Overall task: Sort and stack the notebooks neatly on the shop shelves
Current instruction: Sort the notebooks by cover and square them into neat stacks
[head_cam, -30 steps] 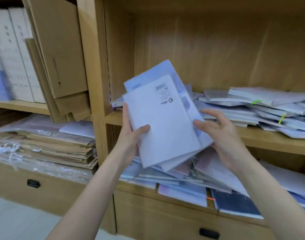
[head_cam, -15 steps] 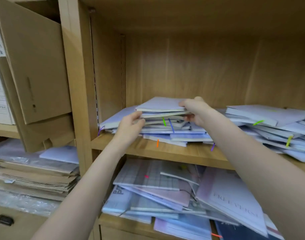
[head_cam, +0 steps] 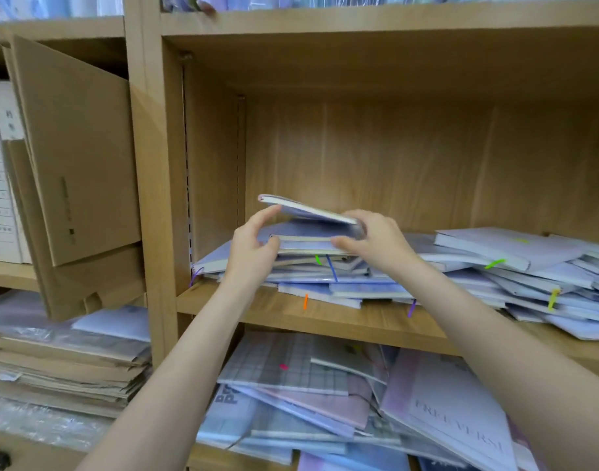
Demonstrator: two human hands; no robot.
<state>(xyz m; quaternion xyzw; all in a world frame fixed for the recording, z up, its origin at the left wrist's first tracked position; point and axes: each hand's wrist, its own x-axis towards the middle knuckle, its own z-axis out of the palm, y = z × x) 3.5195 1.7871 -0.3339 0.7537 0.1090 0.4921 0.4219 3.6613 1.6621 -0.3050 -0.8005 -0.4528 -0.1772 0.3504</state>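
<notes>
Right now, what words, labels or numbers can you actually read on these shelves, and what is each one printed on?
"FREE VERSE": on the pale lilac notebook on the lower shelf; the last letter is partly cut off.
Bold dark letters, maybe "PO": on a blue notebook below the checked one, mostly covered.
Printed characters: on the white file boxes at the left, too blurred to read.
Small dark mark: on the cardboard box, too small to read.

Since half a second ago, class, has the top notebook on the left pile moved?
Yes. The top notebook has lifted at its left end, tilting up off the left pile, which still rests on the shelf board.
</notes>
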